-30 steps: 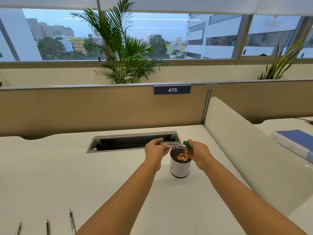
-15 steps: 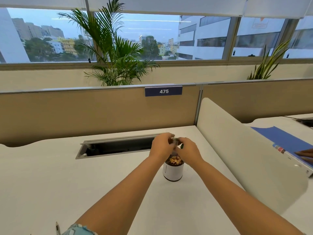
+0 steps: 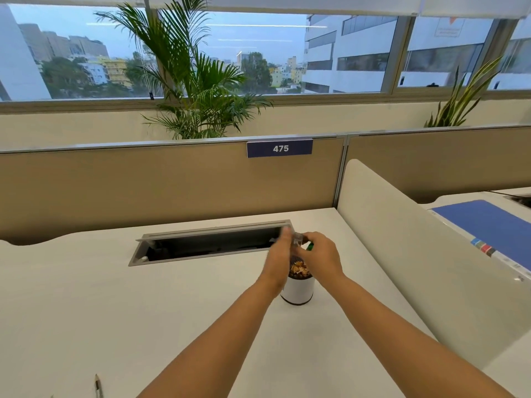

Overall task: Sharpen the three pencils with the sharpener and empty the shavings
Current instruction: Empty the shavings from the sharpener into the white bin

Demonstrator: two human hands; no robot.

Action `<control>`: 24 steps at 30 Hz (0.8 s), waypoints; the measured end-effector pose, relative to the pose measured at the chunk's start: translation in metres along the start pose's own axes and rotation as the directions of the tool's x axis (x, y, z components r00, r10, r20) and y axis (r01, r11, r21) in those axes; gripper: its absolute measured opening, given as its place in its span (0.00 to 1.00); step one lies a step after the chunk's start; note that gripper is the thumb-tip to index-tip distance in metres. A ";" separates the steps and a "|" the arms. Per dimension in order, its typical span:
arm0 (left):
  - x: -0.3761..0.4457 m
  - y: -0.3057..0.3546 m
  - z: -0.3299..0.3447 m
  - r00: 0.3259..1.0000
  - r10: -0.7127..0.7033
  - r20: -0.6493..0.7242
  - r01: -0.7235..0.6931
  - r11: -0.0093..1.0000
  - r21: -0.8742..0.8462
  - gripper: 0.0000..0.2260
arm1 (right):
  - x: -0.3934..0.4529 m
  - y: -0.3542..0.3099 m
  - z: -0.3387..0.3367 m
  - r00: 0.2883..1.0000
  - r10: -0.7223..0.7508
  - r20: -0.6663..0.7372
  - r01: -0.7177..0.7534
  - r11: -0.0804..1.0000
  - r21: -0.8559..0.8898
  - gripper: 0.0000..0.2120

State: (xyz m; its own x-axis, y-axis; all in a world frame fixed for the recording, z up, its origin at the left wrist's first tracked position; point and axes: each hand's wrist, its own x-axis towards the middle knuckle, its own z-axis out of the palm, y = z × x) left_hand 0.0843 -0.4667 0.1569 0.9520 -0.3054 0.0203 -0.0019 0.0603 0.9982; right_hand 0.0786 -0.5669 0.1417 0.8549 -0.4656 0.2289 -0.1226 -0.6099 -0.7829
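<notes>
A white cup [image 3: 297, 291] stands on the desk with brown pencil shavings [image 3: 298, 269] piled inside it. Both my hands meet right above its rim. My left hand [image 3: 278, 257] pinches the sharpener's clear case [image 3: 298, 238], and its fingers look blurred. My right hand [image 3: 323, 254] grips the green sharpener body [image 3: 309, 247], which peeks out between thumb and fingers. The two parts touch or nearly touch; I cannot tell whether they are joined. One pencil [image 3: 98, 386] lies at the near left edge of the desk; the other pencils are out of view.
An open grey cable tray [image 3: 207, 242] is sunk into the white desk [image 3: 115, 311] behind the cup. A beige partition with a "475" label [image 3: 279, 148] closes the back. A curved divider [image 3: 402, 254] stands to the right, with a blue folder [image 3: 488, 225] beyond it.
My hands were apart over the cup one second ago, each holding one sharpener part; they have come together above the rim. The view has shifted, so two pencils dropped out of sight.
</notes>
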 end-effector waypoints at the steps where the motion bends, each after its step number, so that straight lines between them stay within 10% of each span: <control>1: -0.002 0.000 0.002 0.999 -0.018 0.045 0.018 1.000 -0.007 0.20 | 0.000 -0.001 0.000 1.000 -0.005 0.003 0.005 1.000 -0.010 0.15; 4: 0.001 0.002 -0.003 0.987 0.065 -0.148 -0.063 0.998 0.022 0.14 | 0.001 -0.002 -0.002 0.998 0.005 -0.055 -0.003 0.999 0.039 0.15; 7: -0.004 0.002 -0.001 0.997 -0.044 0.070 0.044 0.999 0.013 0.21 | 0.002 -0.003 -0.004 0.999 -0.018 -0.036 0.017 1.000 -0.015 0.16; 24: -0.003 0.008 -0.016 0.989 -0.030 -0.144 0.071 0.954 0.291 0.21 | -0.014 -0.030 -0.007 0.991 -0.089 0.103 0.111 0.968 -0.227 0.17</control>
State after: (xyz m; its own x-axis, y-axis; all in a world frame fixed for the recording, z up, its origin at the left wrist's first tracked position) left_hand 0.0869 -0.4498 0.1643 0.9857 -0.1674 -0.0182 -0.0231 -0.2412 0.9702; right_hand 0.0668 -0.5469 0.1666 0.9099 -0.3407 0.2367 -0.1383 -0.7870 -0.6012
